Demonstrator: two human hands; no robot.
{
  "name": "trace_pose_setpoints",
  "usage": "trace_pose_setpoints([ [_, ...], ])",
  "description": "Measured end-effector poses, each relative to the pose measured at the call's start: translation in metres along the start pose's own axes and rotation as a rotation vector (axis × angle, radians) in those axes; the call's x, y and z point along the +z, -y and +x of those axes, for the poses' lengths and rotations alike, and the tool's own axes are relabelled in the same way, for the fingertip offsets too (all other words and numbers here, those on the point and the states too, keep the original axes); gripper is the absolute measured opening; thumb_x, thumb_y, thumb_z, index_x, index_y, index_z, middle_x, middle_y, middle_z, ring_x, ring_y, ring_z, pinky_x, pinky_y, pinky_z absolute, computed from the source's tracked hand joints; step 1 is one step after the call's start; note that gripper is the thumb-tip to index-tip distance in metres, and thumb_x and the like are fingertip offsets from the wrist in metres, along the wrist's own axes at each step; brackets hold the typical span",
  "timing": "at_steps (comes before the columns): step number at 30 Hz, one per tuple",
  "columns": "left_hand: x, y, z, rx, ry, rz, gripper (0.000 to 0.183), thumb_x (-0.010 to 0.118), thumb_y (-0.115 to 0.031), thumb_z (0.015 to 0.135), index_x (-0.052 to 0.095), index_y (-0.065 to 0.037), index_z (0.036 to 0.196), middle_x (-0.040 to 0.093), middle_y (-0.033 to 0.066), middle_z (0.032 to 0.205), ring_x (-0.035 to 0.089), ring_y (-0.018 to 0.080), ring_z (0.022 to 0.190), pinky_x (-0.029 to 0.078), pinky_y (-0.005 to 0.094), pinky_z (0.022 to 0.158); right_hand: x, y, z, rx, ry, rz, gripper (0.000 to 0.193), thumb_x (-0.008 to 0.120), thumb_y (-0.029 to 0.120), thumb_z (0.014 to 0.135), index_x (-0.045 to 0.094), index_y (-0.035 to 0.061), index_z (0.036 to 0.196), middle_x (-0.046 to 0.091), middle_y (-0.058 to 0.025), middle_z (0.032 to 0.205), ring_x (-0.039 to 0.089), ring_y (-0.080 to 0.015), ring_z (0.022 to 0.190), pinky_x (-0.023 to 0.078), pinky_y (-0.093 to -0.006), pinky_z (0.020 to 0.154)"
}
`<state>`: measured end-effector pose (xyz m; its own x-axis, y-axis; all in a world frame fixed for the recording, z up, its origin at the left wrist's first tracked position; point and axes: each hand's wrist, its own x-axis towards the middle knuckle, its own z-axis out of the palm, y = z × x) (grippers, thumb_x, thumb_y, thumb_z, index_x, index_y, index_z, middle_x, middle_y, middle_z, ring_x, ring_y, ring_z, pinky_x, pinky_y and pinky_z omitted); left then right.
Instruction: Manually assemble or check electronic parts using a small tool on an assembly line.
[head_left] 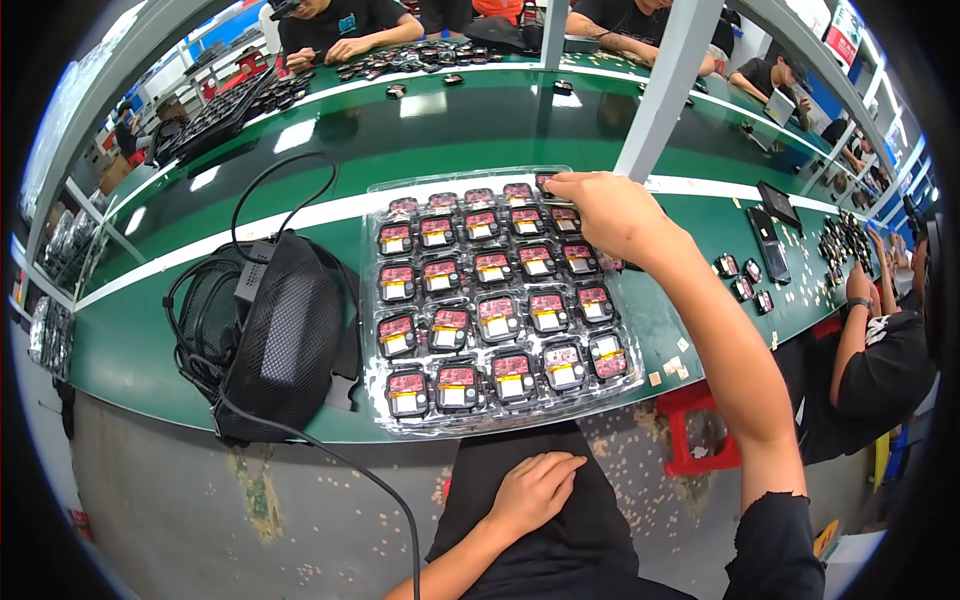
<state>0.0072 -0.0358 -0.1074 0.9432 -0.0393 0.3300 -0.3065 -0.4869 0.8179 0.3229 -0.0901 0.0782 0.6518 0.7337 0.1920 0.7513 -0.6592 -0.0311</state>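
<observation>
A clear plastic tray (632, 385) lies on the green bench before me, filled with rows of small square black electronic units (497, 318). Each shows a red circuit board and a white and yellow block. At the tray's far right corner, my right hand (607, 212) has its fingertips together on one dark unit (546, 182); the hand partly hides that unit and those just below it. My left hand (537, 491) rests on my dark-trousered lap, its fingers loosely stretched out and holding nothing.
Left of the tray sits a black mesh bag (285, 345) with cables, one running down past my lap. A grey post (668, 90) rises behind my right hand. More units (742, 280) lie to the right, near a red stool (690, 440). Other people work across and beside the bench.
</observation>
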Motion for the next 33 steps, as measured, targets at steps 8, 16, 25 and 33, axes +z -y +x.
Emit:
trace_pose_setpoints([
  [8, 0.000, -0.001, 0.003, -0.010, 0.008, 0.010, 0.024, 0.073, -0.006, 0.086, 0.073, -0.009, 0.109, 0.071, 0.0050, 0.104, 0.070, 0.0257, 0.089, 0.057, 0.0361, 0.077, 0.001, -0.026, -0.060, 0.264, -0.181, 0.149, 0.034, 0.055, 0.002, 0.089, 0.071, 0.0044, 0.119, 0.067, -0.0143, 0.124, 0.065, -0.0363, 0.112, 0.053, -0.0461, 0.096],
  [16, -0.003, -0.001, 0.005, -0.015, 0.029, -0.013, 0.023, 0.073, -0.006, 0.086, 0.074, -0.008, 0.109, 0.072, 0.0055, 0.104, 0.070, 0.0261, 0.087, 0.057, 0.0360, 0.077, 0.018, -0.011, -0.127, 0.240, -0.157, 0.196, 0.026, 0.082, 0.020, 0.080, 0.074, 0.0060, 0.100, 0.067, -0.0075, 0.122, 0.071, -0.0320, 0.087, 0.057, -0.0423, 0.079],
  [25, -0.016, -0.005, 0.008, -0.048, 0.135, -0.258, 0.026, 0.076, -0.005, 0.085, 0.073, -0.006, 0.111, 0.072, 0.0096, 0.109, 0.071, 0.0269, 0.096, 0.057, 0.0350, 0.083, 0.014, -0.013, -0.176, 0.186, -0.189, 0.402, 0.035, 0.091, 0.014, 0.070, 0.068, 0.0033, 0.095, 0.071, -0.0103, 0.108, 0.070, -0.0266, 0.091, 0.057, -0.0372, 0.073],
  [33, -0.018, -0.011, 0.002, -0.324, 0.219, -0.840, 0.032, 0.070, -0.007, 0.094, 0.066, 0.004, 0.124, 0.066, 0.0176, 0.124, 0.067, 0.0290, 0.113, 0.053, 0.0416, 0.100, 0.001, -0.014, -0.221, 0.171, -0.376, 0.577, 0.052, 0.099, 0.023, 0.057, 0.067, 0.0046, 0.094, 0.073, -0.0110, 0.109, 0.035, -0.0056, 0.051, 0.034, -0.0201, 0.050],
])
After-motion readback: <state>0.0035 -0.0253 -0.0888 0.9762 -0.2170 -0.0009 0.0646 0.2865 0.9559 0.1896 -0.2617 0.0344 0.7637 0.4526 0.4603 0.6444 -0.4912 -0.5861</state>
